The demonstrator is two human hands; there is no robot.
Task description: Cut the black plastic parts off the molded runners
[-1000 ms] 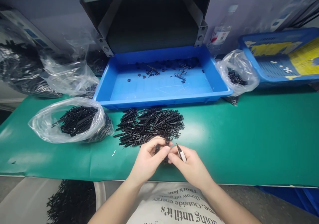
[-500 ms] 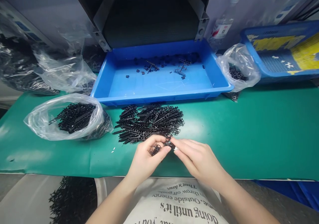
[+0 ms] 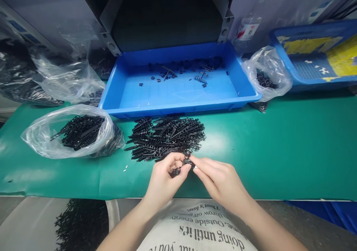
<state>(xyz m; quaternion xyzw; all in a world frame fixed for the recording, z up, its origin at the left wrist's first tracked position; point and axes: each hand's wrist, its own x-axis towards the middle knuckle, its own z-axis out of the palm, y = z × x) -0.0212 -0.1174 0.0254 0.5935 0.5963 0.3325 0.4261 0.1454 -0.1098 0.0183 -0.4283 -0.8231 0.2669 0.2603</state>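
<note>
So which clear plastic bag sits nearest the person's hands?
Nearest the left hand is the clear bag on the green mat, stuffed with black plastic parts; the others sit farther back, beside the blue tray.

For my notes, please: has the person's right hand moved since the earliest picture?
Yes: the right hand has swung rightward, away from the pile of black plastic parts.

Black plastic parts (image 3: 164,137), lightly glossy, centre of frame; blue moulded plastic tray (image 3: 178,111), smooth, upper middle; clear polythene bag (image 3: 33,139), glossy, crinkled, left; green mat (image 3: 279,150), smooth, matt; printed white cloth (image 3: 195,225), bottom.
</note>
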